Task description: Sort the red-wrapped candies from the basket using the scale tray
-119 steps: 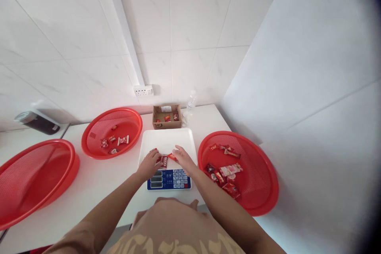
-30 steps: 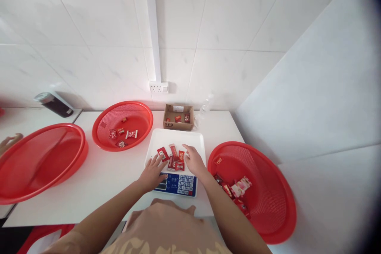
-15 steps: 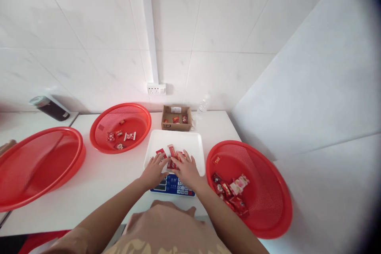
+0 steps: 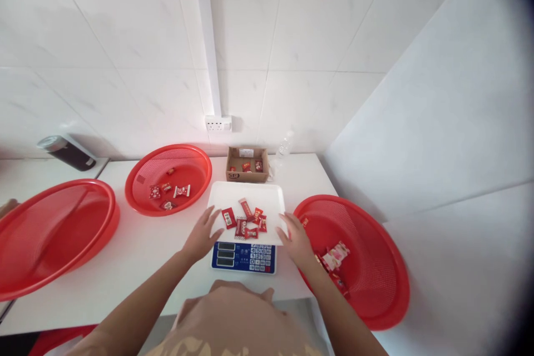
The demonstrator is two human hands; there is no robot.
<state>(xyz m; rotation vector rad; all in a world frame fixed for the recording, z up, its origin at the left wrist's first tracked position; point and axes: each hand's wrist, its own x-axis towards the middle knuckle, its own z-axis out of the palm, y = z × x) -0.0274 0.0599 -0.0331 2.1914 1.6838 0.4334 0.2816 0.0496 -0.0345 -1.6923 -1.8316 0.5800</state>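
Observation:
Several red-wrapped snacks (image 4: 241,227) lie loosely on the white tray (image 4: 267,196) of a scale, whose blue keypad panel (image 4: 244,257) faces me. At the tray's left edge is my left hand (image 4: 202,235), fingers apart and holding nothing. My right hand (image 4: 295,238) is at the right edge, also with spread fingers and nothing in it. Both hands are beside the tray's rim; whether they press on it is hard to tell.
Red baskets stand at the far left (image 4: 109,233), back left (image 4: 205,189) and right (image 4: 403,289); the latter two hold wrapped snacks. Behind the tray are a cardboard box (image 4: 247,176) and a clear bottle (image 4: 285,144). A dark cup (image 4: 69,153) lies back left.
My hands have moved apart from the snacks to the two sides of the tray. The snacks now show fully, and the tray has shifted slightly.

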